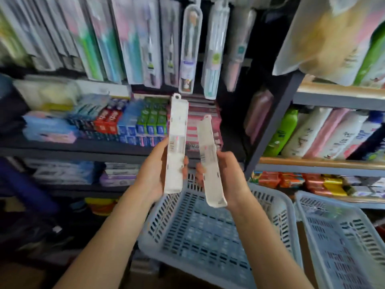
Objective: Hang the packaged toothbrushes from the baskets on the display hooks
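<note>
My left hand (155, 174) grips a long white toothbrush pack (177, 130) upright, back side toward me, its hang tab at the top. My right hand (227, 178) grips a second white toothbrush pack (208, 151), tilted slightly left and lower. Both packs are held above a pale blue slotted basket (277, 207) that looks bare inside. Above them a row of hanging toothbrush packs (190, 49) fills the display hooks; the hooks themselves are hidden by the packs.
A second blue basket (343, 243) stands at the right. Toothpaste boxes (129, 122) crowd the shelf behind the packs. Bottles and pouches (325, 134) line the right-hand shelves. A dark upright post (273, 124) divides the two shelf units. The picture is blurred.
</note>
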`<action>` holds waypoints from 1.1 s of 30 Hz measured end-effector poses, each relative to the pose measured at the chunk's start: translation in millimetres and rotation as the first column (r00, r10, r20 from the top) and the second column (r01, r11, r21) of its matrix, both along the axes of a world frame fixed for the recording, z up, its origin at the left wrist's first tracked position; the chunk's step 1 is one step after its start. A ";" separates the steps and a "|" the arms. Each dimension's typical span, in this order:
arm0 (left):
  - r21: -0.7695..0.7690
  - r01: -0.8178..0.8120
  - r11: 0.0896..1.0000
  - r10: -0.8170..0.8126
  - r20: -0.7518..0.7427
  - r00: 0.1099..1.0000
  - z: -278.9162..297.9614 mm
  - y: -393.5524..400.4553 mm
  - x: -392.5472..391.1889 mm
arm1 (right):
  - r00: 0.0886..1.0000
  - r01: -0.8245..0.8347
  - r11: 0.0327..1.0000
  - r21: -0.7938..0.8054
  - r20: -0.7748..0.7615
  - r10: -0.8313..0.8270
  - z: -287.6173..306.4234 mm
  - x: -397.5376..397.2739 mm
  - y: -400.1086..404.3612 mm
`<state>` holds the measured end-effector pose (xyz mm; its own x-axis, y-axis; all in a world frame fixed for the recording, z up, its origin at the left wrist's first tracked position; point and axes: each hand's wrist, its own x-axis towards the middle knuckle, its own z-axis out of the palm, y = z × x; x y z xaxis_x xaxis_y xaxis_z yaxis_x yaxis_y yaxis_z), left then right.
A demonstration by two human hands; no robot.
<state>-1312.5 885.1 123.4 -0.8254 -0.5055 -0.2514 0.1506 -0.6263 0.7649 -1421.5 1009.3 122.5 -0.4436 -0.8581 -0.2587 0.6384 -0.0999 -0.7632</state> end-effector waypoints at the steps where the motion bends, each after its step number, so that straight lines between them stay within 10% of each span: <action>1: -0.020 0.015 1.000 -0.015 -0.009 1.000 5.1 -8.0 2.6 | 1.000 0.003 1.000 -0.018 0.000 -0.003 6.9 3.2 -9.4; 18: -0.666 -0.183 0.723 0.264 0.021 0.964 109.2 -84.7 -40.7 | 0.808 0.245 0.968 -0.058 -0.540 -0.237 110.8 -33.5 -76.5; 33: -0.661 -0.292 0.691 0.261 -0.149 0.954 122.4 -76.3 -79.2 | 0.714 0.357 0.908 -0.218 -0.564 -0.416 145.4 -78.9 -78.4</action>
<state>-1391.6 808.8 245.8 -0.6218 -0.7346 0.2716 0.2733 0.1215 0.9542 -1500.5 930.9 267.9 -0.7788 -0.5832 0.2311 -0.0400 -0.3215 -0.9461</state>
